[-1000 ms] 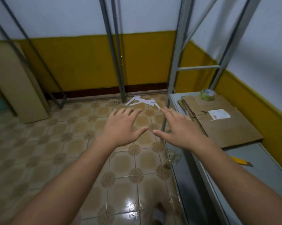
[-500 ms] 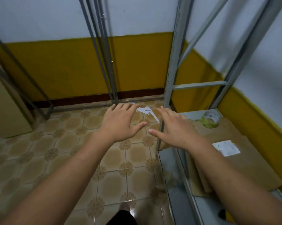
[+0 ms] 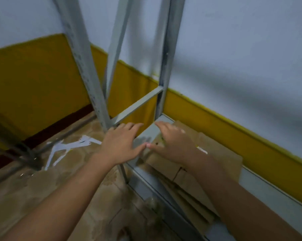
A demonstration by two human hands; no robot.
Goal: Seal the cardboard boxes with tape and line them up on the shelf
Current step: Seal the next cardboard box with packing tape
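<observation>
**Both hands spread flat over the shelf's near corner**

Head view: The grey metal shelf (image 3: 261,190) runs along the yellow-banded wall (image 3: 233,136), and the flattened cardboard (image 3: 221,159) lies on it at the end nearest the shelf's upright posts. The right hand (image 3: 172,143) is stretched out above that cardboard, palm down, fingers straight and close together, holding nothing; whether it touches the board cannot be told through the blur. The left hand (image 3: 119,146) is level with it at the shelf's outer edge, also flat and empty, with its fingers slightly fanned and its fingertips near the foot of the shelf's front post (image 3: 87,66). The two thumbs nearly meet over the shelf's bare grey corner.

The cardboard is plain brown and folded flat, with several layers showing along the shelf's front edge. A dark slit marks one panel, and a white sliver shows beside the right wrist.

White paper scraps (image 3: 68,146) lie on the patterned tile floor (image 3: 42,197) beyond the shelf's front post.
</observation>
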